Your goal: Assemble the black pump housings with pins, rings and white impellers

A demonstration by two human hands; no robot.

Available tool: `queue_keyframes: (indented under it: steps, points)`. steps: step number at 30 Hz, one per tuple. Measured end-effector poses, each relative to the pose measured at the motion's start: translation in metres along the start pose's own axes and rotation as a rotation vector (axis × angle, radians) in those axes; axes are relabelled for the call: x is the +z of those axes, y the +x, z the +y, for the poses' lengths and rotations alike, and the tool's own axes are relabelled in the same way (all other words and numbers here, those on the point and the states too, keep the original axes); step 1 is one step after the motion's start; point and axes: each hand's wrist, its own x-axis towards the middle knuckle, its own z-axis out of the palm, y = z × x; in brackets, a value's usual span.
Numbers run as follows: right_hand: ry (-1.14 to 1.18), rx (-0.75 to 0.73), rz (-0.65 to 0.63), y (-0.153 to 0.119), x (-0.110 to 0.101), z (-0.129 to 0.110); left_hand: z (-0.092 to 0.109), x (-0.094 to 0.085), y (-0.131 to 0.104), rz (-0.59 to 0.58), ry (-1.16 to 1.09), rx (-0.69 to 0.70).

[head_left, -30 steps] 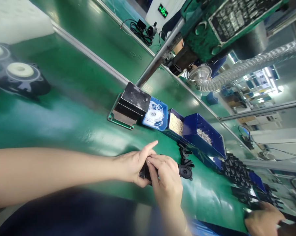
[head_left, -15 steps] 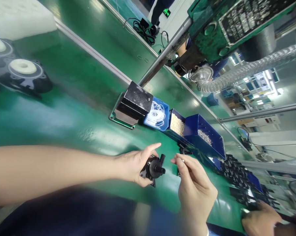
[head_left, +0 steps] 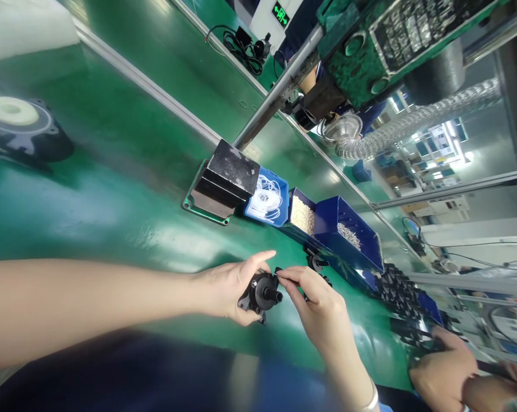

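Note:
A black housing with short pipe stubs is gripped in my left hand, its thumb along the upper side and fingers round the lower left. My right hand pinches something tiny and thin between thumb and forefinger, right at the housing's upper right stub. What the small piece is cannot be made out. Behind my right hand, another black part lies on the green bench.
Past my hands stand a black block on a stand, a blue tray of white rings, a bin of beige pieces and one of metal pins. Black parts and another person's hands are at the right.
My right hand has moved left and now touches the housing; before, it was held apart to the right. The view has shifted slightly.

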Motion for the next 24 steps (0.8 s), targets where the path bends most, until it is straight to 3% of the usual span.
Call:
queue_keyframes:
  steps: [11,15,21,24]
  points:
    - [-0.051,-0.114,-0.157,0.01,-0.004,-0.008,-0.003,0.0,-0.001,-0.024,0.015,-0.021]
    - [-0.004,-0.129,-0.116,0.014,-0.007,-0.008,-0.003,0.001,-0.002,-0.011,0.017,-0.024]
    - [0.0,0.057,0.088,0.003,-0.03,-0.01,-0.001,-0.001,-0.001,-0.009,-0.007,-0.039]
    - [0.075,0.056,0.035,-0.008,-0.038,-0.02,0.001,-0.003,-0.001,-0.013,-0.011,-0.052]
